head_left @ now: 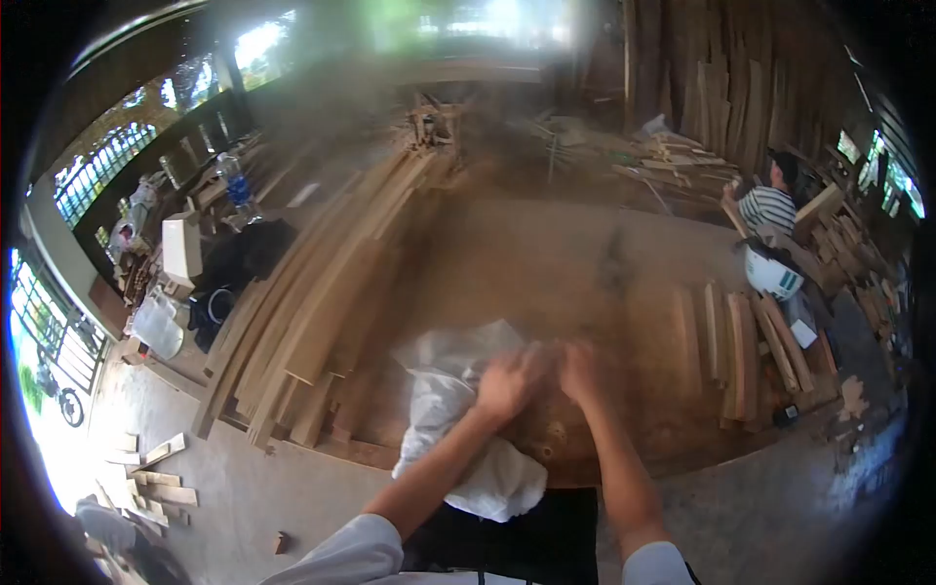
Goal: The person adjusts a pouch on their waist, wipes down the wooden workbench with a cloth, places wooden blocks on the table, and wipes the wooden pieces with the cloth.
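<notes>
A crumpled white cloth (444, 400) lies at the front edge of the wooden table (546, 263), part of it draped over the edge. My left hand (512, 380) is at the cloth's right side, its fingers closed and blurred. Close to its right is my right hand (577, 370), fingers curled together and smeared at the tips. Whatever the fingers pinch between the two hands is too small or blurred to name.
Long boards (331, 283) are stacked on the left. Short wood pieces (746, 351) and a white helmet (773, 271) are on the right, near a person in a striped shirt (767, 210). A water bottle (237, 185) stands at the back left.
</notes>
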Available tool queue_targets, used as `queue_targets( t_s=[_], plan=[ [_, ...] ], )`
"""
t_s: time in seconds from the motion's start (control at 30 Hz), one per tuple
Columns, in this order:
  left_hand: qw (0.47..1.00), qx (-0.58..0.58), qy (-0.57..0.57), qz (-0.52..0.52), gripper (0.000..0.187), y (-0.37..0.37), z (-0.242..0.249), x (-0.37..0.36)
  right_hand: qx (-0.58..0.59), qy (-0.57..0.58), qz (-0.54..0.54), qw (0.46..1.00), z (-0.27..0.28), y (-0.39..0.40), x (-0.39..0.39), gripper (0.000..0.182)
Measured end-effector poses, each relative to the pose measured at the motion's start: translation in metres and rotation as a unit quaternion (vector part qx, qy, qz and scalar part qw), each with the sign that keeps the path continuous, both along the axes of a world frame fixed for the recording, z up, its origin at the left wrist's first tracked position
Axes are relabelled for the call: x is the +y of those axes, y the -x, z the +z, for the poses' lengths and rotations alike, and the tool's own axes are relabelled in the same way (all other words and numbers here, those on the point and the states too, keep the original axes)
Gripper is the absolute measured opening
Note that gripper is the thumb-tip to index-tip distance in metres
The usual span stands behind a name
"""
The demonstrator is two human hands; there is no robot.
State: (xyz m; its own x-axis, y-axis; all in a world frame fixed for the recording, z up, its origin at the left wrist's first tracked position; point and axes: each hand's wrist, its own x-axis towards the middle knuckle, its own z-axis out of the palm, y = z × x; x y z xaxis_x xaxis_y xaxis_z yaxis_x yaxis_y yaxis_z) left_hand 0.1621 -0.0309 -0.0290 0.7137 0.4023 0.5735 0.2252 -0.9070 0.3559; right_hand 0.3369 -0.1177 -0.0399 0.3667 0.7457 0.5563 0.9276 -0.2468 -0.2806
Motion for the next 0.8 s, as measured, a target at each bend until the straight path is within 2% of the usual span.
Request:
queue_targets(
  t_s=[0.03,0.07,0.1,0.13,0.17,0.27,0.33,0.37,0.43,0.47,0.53,0.63,0.73,0.8],
  plan=[
    [0.996,0.076,0.003,0.05,0.046,0.005,-0.02,0.014,0.047,0.054,0.0,0.997,0.011,0.003,0.005,0.044],
    [0.994,0.091,-0.048,0.036,0.046,0.018,-0.023,0.031,0.068,0.088,-0.001,0.994,0.013,0.004,0.008,0.045],
    [0.992,0.093,0.017,0.08,0.043,0.034,0.009,0.028,0.091,0.118,-0.005,0.989,0.015,0.003,0.011,0.047],
    [0.995,0.012,-0.089,0.044,0.038,0.046,0.003,0.044,0.112,0.147,-0.01,0.983,0.018,0.002,0.012,0.048],
    [0.996,0.027,-0.056,0.067,0.034,0.057,0.049,0.025,0.113,0.139,-0.019,0.984,0.021,0.004,0.01,0.048],
    [0.997,0.055,-0.043,0.023,0.034,0.056,0.034,0.017,0.112,0.13,-0.027,0.985,0.042,0.018,0.004,0.047],
    [0.996,0.094,-0.005,0.011,0.035,0.031,0.002,0.0,0.113,0.136,-0.021,0.984,0.075,0.028,-0.007,0.046],
    [0.998,0.034,-0.043,-0.025,0.038,0.014,-0.011,-0.006,0.118,0.131,-0.026,0.984,0.074,0.027,-0.004,0.044],
    [0.994,0.103,0.043,-0.016,0.041,0.0,0.007,-0.024,0.126,0.126,-0.037,0.983,0.057,0.02,-0.001,0.042],
    [0.994,0.099,0.046,-0.027,0.042,0.0,0.008,-0.022,0.077,0.133,-0.034,0.988,0.04,0.012,0.004,0.042],
    [0.995,0.061,0.007,-0.078,0.05,0.017,0.013,-0.005,0.098,0.142,-0.031,0.984,0.038,0.011,0.007,0.042],
    [0.986,0.132,-0.092,-0.034,0.058,0.065,0.018,0.014,0.141,0.133,-0.038,0.98,0.022,0.01,0.011,0.042],
    [0.984,0.117,-0.133,-0.03,0.066,0.098,0.045,0.017,0.152,0.151,-0.043,0.976,0.039,0.018,0.007,0.04],
    [0.984,0.119,-0.128,-0.031,0.068,0.089,0.036,0.014,0.142,0.143,-0.052,0.978,0.043,0.022,0.004,0.038]
  ],
)
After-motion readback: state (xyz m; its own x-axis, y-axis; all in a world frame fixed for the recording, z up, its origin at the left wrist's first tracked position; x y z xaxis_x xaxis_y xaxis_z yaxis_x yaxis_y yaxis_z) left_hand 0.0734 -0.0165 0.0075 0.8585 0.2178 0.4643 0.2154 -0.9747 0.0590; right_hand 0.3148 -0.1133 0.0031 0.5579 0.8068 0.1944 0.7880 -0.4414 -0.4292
